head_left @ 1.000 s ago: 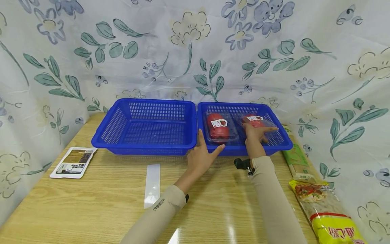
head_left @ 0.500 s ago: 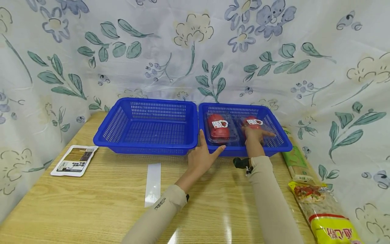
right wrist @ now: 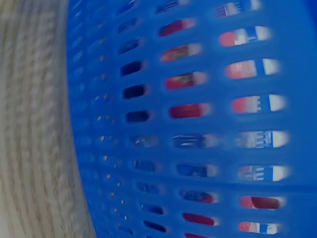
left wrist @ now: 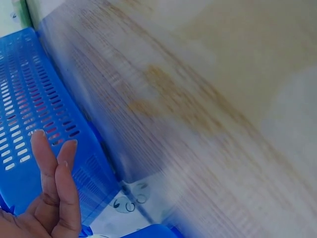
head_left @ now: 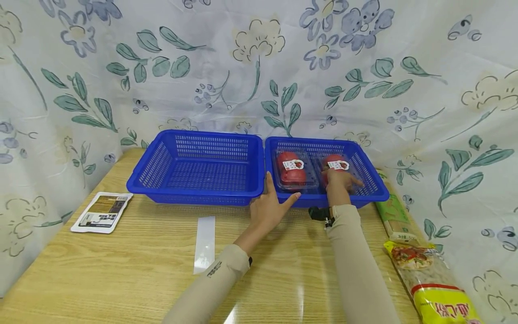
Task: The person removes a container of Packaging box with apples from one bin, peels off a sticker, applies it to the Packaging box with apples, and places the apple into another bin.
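Observation:
Two clear plastic packs of red tomatoes lie side by side in the right blue basket [head_left: 307, 200]. My right hand [head_left: 339, 185] reaches over the basket's front rim and grips the near part of the right tomato pack [head_left: 338, 164], thumb on its left and fingers toward its right. Part of that pack is hidden under the hand. The left tomato pack [head_left: 292, 168] sits untouched. My left hand [head_left: 267, 209] is at the front where the two baskets meet, index finger and thumb spread straight, holding nothing. In the right wrist view, slots in the basket wall [right wrist: 198, 129] show red behind.
A second blue basket [head_left: 194, 198] with nothing in it stands on the left. A flat white-edged packet [head_left: 101, 212] and a white strip [head_left: 204, 243] lie on the wooden table [head_left: 133, 274]. Along the right edge are a green packet [head_left: 396, 213] and a yellow-ended bag [head_left: 429, 279].
The right tomato pack has shifted slightly toward the front of the basket, with my right hand on it. My left hand has stayed at the basket corner.

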The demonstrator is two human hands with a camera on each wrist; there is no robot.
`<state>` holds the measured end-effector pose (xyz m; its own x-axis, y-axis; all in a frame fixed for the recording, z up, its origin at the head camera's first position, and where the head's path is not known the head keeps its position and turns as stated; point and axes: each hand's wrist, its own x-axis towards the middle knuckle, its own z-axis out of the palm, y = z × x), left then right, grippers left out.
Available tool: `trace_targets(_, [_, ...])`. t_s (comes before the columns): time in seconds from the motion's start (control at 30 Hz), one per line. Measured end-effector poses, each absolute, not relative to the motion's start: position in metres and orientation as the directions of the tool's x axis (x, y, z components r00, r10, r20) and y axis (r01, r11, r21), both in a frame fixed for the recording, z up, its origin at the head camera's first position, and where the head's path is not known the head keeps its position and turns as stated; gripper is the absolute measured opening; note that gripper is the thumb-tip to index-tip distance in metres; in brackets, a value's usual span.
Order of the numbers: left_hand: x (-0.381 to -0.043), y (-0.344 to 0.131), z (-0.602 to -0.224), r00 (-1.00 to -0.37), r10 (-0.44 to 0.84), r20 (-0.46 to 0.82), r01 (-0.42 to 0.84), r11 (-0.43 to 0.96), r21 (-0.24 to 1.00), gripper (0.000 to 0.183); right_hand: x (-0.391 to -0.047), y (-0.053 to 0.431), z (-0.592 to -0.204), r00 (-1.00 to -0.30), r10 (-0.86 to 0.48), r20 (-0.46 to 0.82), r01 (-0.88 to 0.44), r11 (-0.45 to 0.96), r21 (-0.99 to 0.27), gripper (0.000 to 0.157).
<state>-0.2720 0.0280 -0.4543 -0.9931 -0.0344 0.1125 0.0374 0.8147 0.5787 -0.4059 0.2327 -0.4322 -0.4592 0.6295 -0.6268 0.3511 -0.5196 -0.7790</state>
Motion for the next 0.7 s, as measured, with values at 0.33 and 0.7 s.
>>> trace_targets(0.33, [-0.276,0.031,-0.456,-0.992,-0.033,0.119,0.04,0.826,0.562,0.117,-0.358,0.205,-0.405,-0.715,0.699,0.011,0.462,0.484,-0.743,0.104])
trace_targets(0.7, [-0.272,-0.019,-0.437,-0.964,0.202,-0.174,0.015,0.693,0.721,0.105,-0.342,0.196,-0.405,-0.934,0.275,0.229,0.068,0.764,-0.642,0.088])
